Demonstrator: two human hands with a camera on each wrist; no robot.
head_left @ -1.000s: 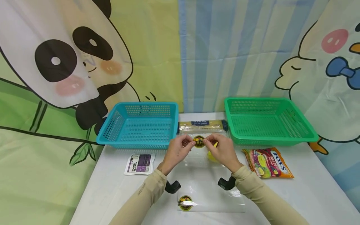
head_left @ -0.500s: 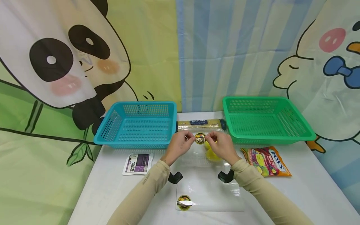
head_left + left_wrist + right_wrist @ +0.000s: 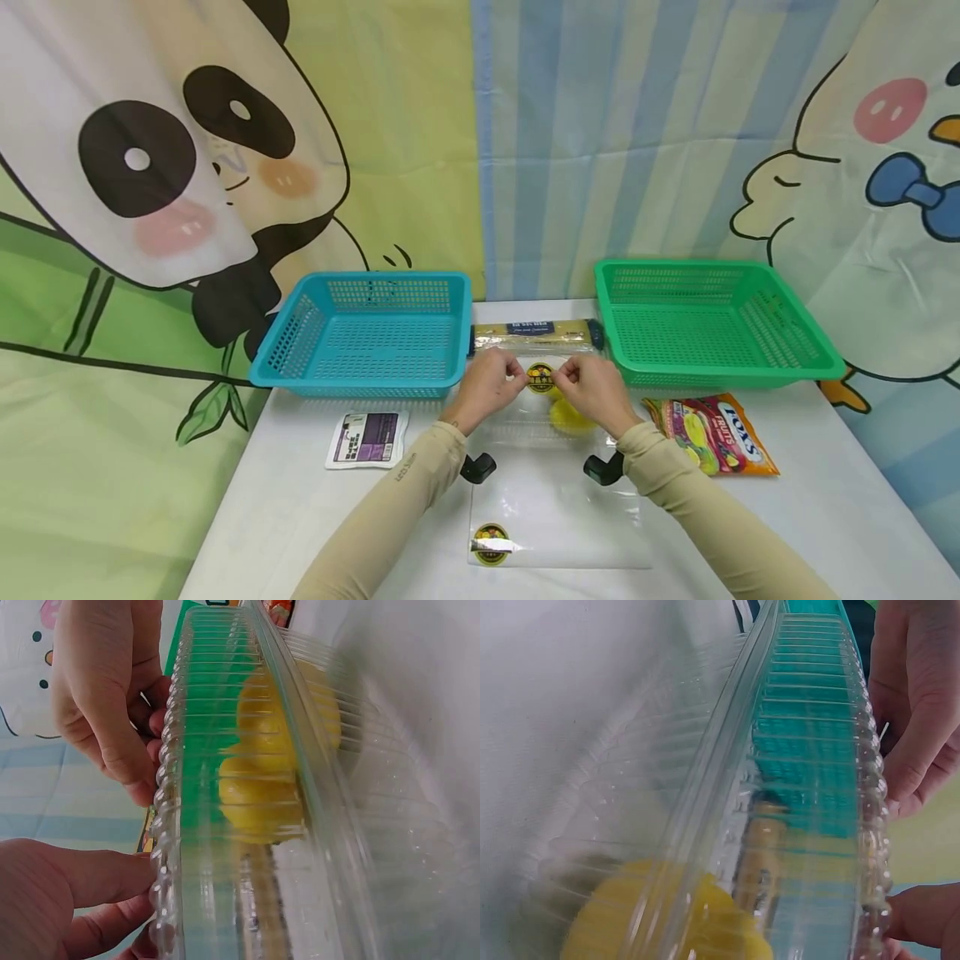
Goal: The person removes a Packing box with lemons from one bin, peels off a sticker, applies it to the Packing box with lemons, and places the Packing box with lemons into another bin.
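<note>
Both your hands work over the middle of the bench (image 3: 247, 533), fingers curled, each thumb closed against its forefinger. Far left stands the turquoise perforated plastic basket (image 3: 360, 385), with the white-and-purple flat packet (image 3: 367, 439) lying just in front. Next comes your left hand (image 3: 487, 387), which seems to pinch the left edge of the round black-and-gold label (image 3: 540, 377) on top of the clear ribbed plastic box (image 3: 315, 780). You probably hold that label from both sides to keep it flat and straight. The box, with round yellow fruits (image 3: 259, 799) inside, sits squarely before you, likely so both hands reach it evenly. Nearer you lies the clear glossy sheet (image 3: 558, 521) with a similar round label (image 3: 491, 544); behind the box is the long yellow pasta packet (image 3: 534, 333). Your right hand (image 3: 596, 392) pinches the label's right edge. Farther right are the green perforated plastic basket (image 3: 727, 375) and, in front, the orange-and-red sweets bag (image 3: 716, 433).
</note>
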